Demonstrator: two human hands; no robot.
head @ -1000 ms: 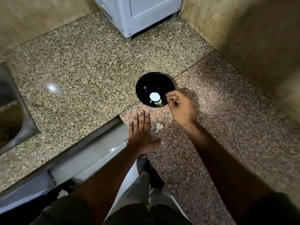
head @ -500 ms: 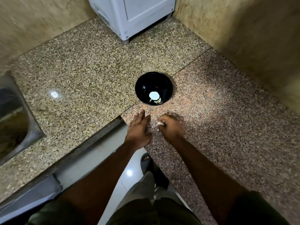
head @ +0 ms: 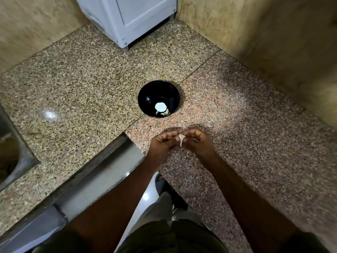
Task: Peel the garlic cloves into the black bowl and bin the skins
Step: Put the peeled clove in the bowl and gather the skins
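Two hands meet at centre frame above the granite counter (head: 237,143). At far left sits the sink (head: 11,154). My left hand (head: 162,145) curls its fingers onto the garlic clove (head: 181,138); my right hand (head: 198,143) pinches the same clove from the opposite side. Above them, the black bowl (head: 145,95) stands apart, holding peeled cloves (head: 165,112). A white appliance (head: 131,17) occupies the upper middle.

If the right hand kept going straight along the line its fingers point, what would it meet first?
The right hand points its fingers leftward, toward the left hand. It already shares the small pale garlic clove with it, so the left hand's fingers come first, not the round black bowl.
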